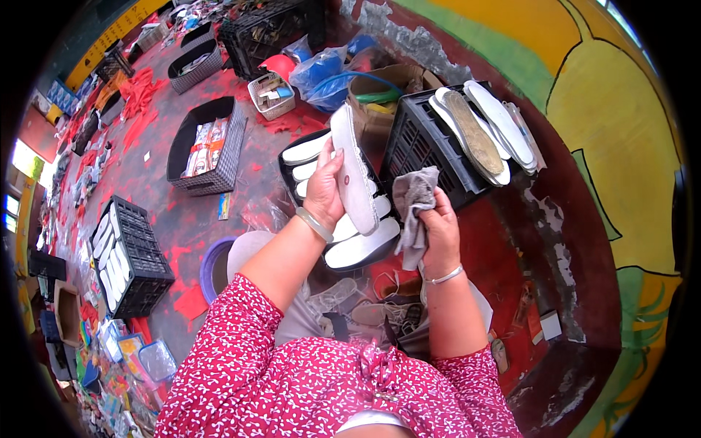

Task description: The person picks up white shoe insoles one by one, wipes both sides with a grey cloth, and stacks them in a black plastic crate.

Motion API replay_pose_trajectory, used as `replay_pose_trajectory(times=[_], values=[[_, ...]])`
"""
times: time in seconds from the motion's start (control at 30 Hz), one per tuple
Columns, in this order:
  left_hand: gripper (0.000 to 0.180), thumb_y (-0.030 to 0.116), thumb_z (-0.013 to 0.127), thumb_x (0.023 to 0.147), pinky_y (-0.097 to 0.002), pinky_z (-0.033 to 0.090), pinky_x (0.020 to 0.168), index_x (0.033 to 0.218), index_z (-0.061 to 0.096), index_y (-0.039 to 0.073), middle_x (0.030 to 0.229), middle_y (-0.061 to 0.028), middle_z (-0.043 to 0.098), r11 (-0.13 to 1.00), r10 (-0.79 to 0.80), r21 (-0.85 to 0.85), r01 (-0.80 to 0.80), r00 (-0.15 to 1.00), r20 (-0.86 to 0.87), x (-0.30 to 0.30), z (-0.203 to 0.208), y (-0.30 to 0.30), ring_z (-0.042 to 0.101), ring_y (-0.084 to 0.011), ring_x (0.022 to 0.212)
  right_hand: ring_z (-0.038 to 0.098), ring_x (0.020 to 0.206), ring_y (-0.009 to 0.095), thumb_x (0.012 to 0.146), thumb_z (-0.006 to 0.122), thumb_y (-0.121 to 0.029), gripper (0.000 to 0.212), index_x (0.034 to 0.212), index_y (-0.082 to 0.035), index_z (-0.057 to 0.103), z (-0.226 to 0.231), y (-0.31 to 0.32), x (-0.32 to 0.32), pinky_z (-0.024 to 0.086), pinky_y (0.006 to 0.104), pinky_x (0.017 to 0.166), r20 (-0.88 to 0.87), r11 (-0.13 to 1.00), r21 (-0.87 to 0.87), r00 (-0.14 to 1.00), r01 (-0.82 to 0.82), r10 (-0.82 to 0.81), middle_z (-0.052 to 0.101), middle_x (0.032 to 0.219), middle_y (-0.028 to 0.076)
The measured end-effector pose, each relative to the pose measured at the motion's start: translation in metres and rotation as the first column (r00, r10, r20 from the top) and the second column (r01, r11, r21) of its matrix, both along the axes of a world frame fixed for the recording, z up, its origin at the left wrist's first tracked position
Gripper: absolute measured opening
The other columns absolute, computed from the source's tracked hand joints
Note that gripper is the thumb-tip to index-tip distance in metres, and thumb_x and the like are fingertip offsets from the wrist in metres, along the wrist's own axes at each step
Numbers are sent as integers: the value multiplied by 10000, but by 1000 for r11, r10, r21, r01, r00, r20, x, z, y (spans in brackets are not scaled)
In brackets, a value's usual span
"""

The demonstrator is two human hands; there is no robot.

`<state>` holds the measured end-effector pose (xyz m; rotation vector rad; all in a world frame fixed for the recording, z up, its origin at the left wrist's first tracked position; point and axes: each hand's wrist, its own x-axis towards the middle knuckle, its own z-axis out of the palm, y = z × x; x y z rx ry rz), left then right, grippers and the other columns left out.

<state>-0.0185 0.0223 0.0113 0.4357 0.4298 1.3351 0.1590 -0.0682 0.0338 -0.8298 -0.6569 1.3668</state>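
Two hands meet above our lap. Our left hand (325, 191) is clasped around a white shoe sole (353, 171), thumb across its face, holding it upright and slightly tilted; the sole is long, pale and a little grubby, with a stitched-looking rim. Our right hand (440, 232) is closed on a crumpled grey cloth (413, 208), which hangs just beside the sole, not quite touching it as far as we can tell.

Directly below the sole sits a dark tray (286, 171) stacked with more white soles. To the right, a black crate (431, 153) carries several soles laid across its top, one of them brownish. Behind stand a cardboard box (387, 84) and blue plastic bags (321, 73). To the left lie a black basket (219, 160) with packets and another black crate (139, 255) of soles on the red-stained floor (182, 226).
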Motion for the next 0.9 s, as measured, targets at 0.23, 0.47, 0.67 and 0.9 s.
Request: replay_pose_trajectory(times=[0.23,0.47,0.67,0.9], values=[[461,363,375,968,-325,531,674,1142,501,-44,844,-137,600,917,-393,35,398,882,259,21,-30,-19,598,-217,788,576,935,308,704,624,36,460,1158,-20,577,3,-16,-54,457,361,864,757,734,623,445,-271,-478,557,1067,167],[509,374,462,933,-373,518,873,1255,442,-19,1018,-177,588,892,-451,74,446,863,228,23,-17,-25,607,-262,977,584,853,304,659,612,56,406,1049,-57,617,3,-18,-54,486,364,739,741,711,649,434,-270,-512,571,992,135],[662,420,291,955,-446,276,1100,1399,234,-68,1343,-307,380,757,-622,-47,652,740,255,31,3,-35,408,-384,1254,595,838,279,657,628,23,363,1003,-86,632,5,-16,-45,501,359,684,763,705,644,306,-297,-569,577,963,114],[612,408,328,957,-412,295,1082,1364,326,-49,1331,-241,438,696,-680,-39,717,676,284,34,3,-43,444,-334,1232,615,822,282,660,608,48,298,928,-68,663,13,-11,-27,513,346,710,779,754,622,77,-212,-622,613,918,105]])
